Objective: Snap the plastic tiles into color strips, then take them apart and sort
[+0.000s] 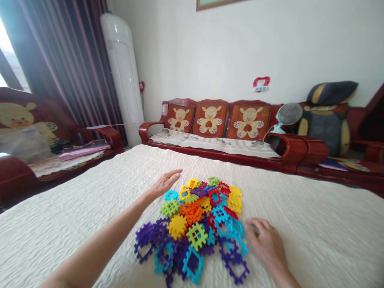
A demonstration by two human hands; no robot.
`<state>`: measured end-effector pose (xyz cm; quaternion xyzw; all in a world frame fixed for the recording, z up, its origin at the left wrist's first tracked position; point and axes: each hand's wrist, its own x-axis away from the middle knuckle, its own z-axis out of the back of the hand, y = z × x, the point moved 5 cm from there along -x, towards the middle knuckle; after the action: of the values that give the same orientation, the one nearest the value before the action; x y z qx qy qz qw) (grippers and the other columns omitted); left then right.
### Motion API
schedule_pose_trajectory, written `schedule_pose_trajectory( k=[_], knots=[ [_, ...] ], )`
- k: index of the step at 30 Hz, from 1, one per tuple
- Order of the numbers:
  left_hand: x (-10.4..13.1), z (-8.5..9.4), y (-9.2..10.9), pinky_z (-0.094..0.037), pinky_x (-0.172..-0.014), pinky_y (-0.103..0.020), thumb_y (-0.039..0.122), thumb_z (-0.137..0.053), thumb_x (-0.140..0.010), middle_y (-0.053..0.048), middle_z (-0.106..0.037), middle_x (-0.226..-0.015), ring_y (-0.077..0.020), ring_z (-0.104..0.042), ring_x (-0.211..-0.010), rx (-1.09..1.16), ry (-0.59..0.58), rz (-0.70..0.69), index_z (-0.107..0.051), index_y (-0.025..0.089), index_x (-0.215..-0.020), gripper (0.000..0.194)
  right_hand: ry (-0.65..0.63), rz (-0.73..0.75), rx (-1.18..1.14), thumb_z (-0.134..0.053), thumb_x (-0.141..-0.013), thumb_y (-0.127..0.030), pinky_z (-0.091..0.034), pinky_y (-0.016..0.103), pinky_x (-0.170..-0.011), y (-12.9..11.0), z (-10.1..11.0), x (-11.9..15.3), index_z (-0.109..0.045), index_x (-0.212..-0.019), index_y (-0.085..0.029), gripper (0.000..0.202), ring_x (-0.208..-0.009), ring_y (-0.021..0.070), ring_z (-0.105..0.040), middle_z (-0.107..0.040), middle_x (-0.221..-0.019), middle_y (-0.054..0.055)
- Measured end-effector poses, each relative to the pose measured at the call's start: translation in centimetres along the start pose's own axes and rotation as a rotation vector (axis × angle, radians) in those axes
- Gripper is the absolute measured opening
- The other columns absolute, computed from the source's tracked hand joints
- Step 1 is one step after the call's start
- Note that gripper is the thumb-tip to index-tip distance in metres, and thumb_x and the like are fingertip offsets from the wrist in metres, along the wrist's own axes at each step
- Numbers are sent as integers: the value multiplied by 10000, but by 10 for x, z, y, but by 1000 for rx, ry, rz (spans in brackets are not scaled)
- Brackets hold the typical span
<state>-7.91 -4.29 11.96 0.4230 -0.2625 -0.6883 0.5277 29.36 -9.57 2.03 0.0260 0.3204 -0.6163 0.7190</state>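
Colourful toothed pieces [192, 213] heaped on white cover [90, 204]; left fingers [173, 175], right fingers [265, 226] either side.

A single view looks out from the person's head, forward and down over a quilted white cover [99, 188]. The left forearm [102, 252] and right wrist [282, 274] rise from the lower edge, close to the lens. A pile of plastic pieces [192, 214] sits near, seen from above at a slant, just below centre. Beyond, the view faces a long wooden sofa [292, 150] and pale wall [195, 60], taking in a curtain [72, 60] leftward and cropping a frame [216, 5] overhead. The camera perhaps leans slightly; blur makes this uncertain.
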Motion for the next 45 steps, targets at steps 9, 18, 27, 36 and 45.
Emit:
schedule_pose_trajectory(
  k=[9, 18, 27, 36, 45],
  knots=[
    [143, 30, -52, -258, -1117, -370, 652, -520, -745, -83, -408, -1438, -285, -354, -1330, -222, -144, 122, -473, 224, -1342, 736, -127, -73, -69, -360, -843, -353, -409, 351, -895, -21, 11, 2, -663, -936, -130, 387, -981, 230, -584, -656, -1021, 124],
    [182, -20, -39, -256, -1046, -608, 746, -630, -552, -148, -230, -1511, -426, -196, -1361, -568, -315, -112, -273, 263, -1442, 1074, -423, -66, -206, -542, -705, -578, -256, 464, -1067, -78, 8, 59, -371, -1372, -184, 793, -1307, 284, -354, -404, -1411, 133],
    [162, -54, -27, -264, -1041, -592, 648, -679, -571, -152, -285, -1486, -391, -229, -1355, -602, -184, -109, -336, 231, -1409, 996, -330, 35, 8, -684, -566, -557, -239, 541, -1025, -109, 1, 86, -341, -1394, -209, 962, -1315, 358, -265, -278, -1474, 148],
    [144, -90, -3, -290, -1028, -554, 581, -669, -602, -122, -344, -1455, -347, -287, -1326, -581, -131, -113, -380, 252, -1381, 894, -83, 100, -112, -639, -660, -403, -341, 468, -1007, -89, -2, 63, -421, -1308, -152, 729, -1232, 299, -413, -446, -1345, 160],
    [119, -115, 5, -297, -1000, -539, 562, -668, -618, -121, -444, -1382, -333, -375, -1264, -648, 39, -96, -456, 251, -1324, 800, 55, 97, -223, -614, -682, -292, -409, 449, -982, -72, -15, 35, -517, -1199, -149, 546, -1177, 281, -502, -534, -1262, 154]
  ],
)
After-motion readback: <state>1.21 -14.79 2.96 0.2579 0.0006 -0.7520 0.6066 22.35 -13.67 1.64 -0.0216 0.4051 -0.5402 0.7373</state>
